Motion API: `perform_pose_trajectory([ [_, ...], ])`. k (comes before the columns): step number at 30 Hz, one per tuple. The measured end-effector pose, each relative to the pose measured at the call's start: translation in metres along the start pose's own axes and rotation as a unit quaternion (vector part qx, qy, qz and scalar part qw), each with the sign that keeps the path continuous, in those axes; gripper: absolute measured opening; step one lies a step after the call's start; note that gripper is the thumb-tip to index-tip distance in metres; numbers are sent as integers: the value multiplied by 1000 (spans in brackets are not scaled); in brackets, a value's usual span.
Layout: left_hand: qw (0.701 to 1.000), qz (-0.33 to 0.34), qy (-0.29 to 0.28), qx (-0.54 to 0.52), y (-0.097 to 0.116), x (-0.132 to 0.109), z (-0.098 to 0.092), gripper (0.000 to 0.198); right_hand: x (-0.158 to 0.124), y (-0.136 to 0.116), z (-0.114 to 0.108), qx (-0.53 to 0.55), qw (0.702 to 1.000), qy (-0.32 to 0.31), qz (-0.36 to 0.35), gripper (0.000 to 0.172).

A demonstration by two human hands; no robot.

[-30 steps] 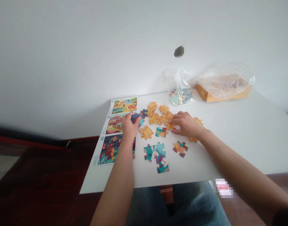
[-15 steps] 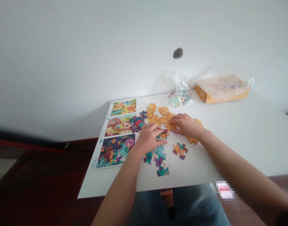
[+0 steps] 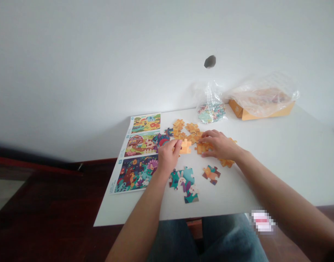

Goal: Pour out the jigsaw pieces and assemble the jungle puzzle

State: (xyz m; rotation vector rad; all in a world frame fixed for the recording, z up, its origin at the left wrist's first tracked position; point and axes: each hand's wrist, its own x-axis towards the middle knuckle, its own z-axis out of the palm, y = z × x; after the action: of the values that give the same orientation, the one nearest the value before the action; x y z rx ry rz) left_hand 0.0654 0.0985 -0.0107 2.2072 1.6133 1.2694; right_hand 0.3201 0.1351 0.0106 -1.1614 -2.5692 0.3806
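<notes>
left hand (image 3: 167,157) has its grip pinched on an orange piece (image 3: 185,146), rabbit pieces (image 3: 186,185) just bodyward; right hand (image 3: 217,144) sits farther off, half-curled over the orange pile (image 3: 194,138), can't tell if holding.

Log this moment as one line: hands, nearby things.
left hand: pinching orange puzzle piece | right hand: at orange pieces | near: rabbit pieces, picture sheet

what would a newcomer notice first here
The flat orange jigsaw pieces on the white table likely come first: the bare left hand pinches one, the bare right hand covers others. Next, the white paper sheet of colourful scenes at left, then the dark roundish spot on the pale wall.
</notes>
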Motion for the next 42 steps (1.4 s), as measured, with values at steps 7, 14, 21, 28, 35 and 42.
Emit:
perform_pose_trajectory([
  [7, 998, -17, -59, 3, -1, 1, 1, 33, 4, -8, -3, 18, 999, -6, -36, 21],
  [14, 994, 6, -105, -19, 2, 1, 1, 29, 3, -6, -3, 59, 996, 11, -63, 23],
  [21, 991, 77, -100, -47, 2, 1, 2, 12, 1, 0, -6, 78, 992, 91, 29, 25],
  [28, 979, 117, -166, -33, 9, -2, 2, 33, 4, 9, -5, 180, 913, 310, 194, 26],
  [35, 979, 92, -160, -83, 10, -4, 4, 50, 14, -16, 7, 485, 799, 276, 225, 34],
  [42, 964, -81, -128, -219, 10, -3, 12, 40, 15, -41, 33, 429, 863, 207, 171, 26],
])
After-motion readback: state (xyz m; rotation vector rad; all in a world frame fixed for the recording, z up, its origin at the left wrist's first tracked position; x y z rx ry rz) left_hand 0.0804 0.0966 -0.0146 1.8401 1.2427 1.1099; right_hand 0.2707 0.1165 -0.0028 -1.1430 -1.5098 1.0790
